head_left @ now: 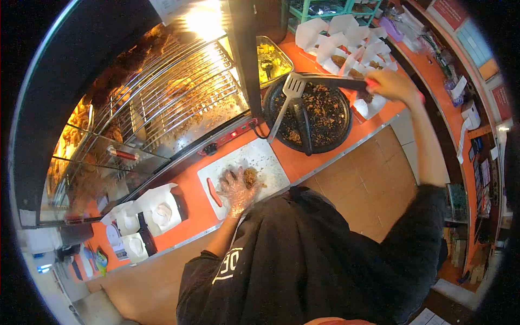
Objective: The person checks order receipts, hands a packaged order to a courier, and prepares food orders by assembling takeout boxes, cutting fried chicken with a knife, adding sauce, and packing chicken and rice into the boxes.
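My left hand (236, 190), in a clear plastic glove, lies palm down with its fingers spread on a white cutting board (276, 165). A browned, crumbly piece of food (250, 177) sits between its thumb and index finger. I cannot tell how firmly they press on it. My right hand (394, 85) is raised at the right, closed around the red handle of what looks like a knife (338, 82) with a long dark blade. In the view the blade passes over a round black pan (330, 138) holding brown crumbs, and its tip overlaps a metal slotted spatula (292, 89).
A lit glass warming cabinet (241, 128) with wire racks stands behind the board. Beside the pan is a tray of yellow food (271, 59). White boxes with brown food (346, 40) fill the upper right; open white boxes (161, 208) stand lower left. The orange counter's edge (346, 147) runs before me.
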Demonstrator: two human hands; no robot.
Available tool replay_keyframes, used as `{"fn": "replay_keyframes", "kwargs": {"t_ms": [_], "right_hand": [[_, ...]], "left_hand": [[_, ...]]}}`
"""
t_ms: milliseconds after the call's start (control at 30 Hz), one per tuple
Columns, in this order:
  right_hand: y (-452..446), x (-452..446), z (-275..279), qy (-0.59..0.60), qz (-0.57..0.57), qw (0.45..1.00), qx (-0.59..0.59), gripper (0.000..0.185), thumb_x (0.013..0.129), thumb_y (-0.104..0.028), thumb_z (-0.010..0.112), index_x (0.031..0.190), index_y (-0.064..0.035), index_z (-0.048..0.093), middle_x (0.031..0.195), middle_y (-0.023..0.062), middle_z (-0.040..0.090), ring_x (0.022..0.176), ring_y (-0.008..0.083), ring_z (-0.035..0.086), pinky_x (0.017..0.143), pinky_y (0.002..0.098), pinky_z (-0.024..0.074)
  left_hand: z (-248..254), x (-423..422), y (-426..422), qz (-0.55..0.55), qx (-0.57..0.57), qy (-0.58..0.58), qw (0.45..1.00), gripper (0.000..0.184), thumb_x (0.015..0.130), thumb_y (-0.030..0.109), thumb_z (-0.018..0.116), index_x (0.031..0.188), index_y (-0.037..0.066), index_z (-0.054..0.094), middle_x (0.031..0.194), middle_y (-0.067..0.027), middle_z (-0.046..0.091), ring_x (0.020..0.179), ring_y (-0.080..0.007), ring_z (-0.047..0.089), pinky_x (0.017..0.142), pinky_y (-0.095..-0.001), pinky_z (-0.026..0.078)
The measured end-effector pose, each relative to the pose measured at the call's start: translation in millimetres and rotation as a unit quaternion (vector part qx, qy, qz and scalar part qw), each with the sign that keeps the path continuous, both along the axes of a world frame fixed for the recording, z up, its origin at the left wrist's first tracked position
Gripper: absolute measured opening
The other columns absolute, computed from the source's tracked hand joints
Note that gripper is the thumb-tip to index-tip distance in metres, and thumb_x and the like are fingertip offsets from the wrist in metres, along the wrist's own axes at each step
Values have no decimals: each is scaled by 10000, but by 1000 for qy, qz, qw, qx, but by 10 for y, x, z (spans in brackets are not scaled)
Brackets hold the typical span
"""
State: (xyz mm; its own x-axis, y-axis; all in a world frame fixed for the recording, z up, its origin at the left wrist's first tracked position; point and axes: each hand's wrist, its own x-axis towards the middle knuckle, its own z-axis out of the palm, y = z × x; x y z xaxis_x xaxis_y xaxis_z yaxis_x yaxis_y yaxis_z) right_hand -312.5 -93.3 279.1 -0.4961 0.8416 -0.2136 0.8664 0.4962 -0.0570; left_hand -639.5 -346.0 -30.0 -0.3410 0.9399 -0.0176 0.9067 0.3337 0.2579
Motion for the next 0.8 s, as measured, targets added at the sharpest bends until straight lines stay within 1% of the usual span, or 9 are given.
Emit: {"fn": "replay_keyframes", "kwargs": {"t_ms": [67,133,233,267,567,600,667,733,800], "right_hand": [[446,-220,-523,32,-3,992,123,245,706,-300,553,872,-121,579,780,132,606,770,299,593,648,424,456],[839,-471,-1182,57,-52,986,146,247,733,-275,568,888,-84,554,799,164,604,770,321,585,642,435,439],[997,-586,-1756,21,-48,970,237,203,697,-158,508,862,-95,608,736,157,619,716,305,618,672,412,488],[1025,-578,-1797,33,-56,971,231,209,698,-158,509,872,-101,610,744,156,620,719,301,619,675,410,487],[1210,-321,-2023,51,-41,987,149,276,749,-302,545,938,-106,587,818,192,608,790,336,593,684,433,463],[1064,-360,-1791,-9,-46,991,126,293,756,-320,553,927,-84,574,828,199,598,800,346,581,689,433,455],[1123,73,-1911,129,18,978,162,323,772,-318,561,917,-30,531,775,155,597,775,316,583,648,421,432],[345,16,-1152,207,-141,960,-128,269,788,-236,561,947,-24,513,765,57,539,665,120,503,601,258,396],[-5,308,-1037,265,-83,928,-249,278,776,-170,555,1018,-45,496,773,16,508,630,78,462,538,222,383]], "left_hand": [[48,2,10,23,-36,-1,999,839,611,534,637,1295,170,315,1307,-238,224,1165,-503,188,867,-655,206],[-10,-73,6,-23,94,-1,995,842,627,541,628,1308,165,307,1311,-252,217,1183,-487,180,907,-631,172],[78,-110,-9,12,113,-29,993,833,634,529,629,1303,142,316,1299,-259,237,1193,-462,188,947,-586,154],[472,-78,-29,3,43,-8,999,792,655,514,619,1286,122,343,1273,-259,278,1184,-435,225,967,-553,155],[110,-242,-204,-72,119,14,990,692,669,475,604,1191,55,432,1182,-276,398,1071,-419,401,941,-550,234],[-8,-297,-210,-66,130,-77,986,721,676,486,593,1219,50,408,1214,-282,362,1106,-415,369,938,-516,263],[145,-399,-336,-2,156,-26,987,635,722,429,568,1232,89,403,1148,-270,431,1092,-413,394,934,-509,282],[-8,-626,-468,39,222,-69,972,601,752,355,556,1246,59,384,1126,-206,479,1055,-379,436,887,-437,356],[-82,-800,-566,67,235,-116,963,575,760,310,555,1242,47,387,1120,-180,495,1031,-357,461,870,-406,377]]}}
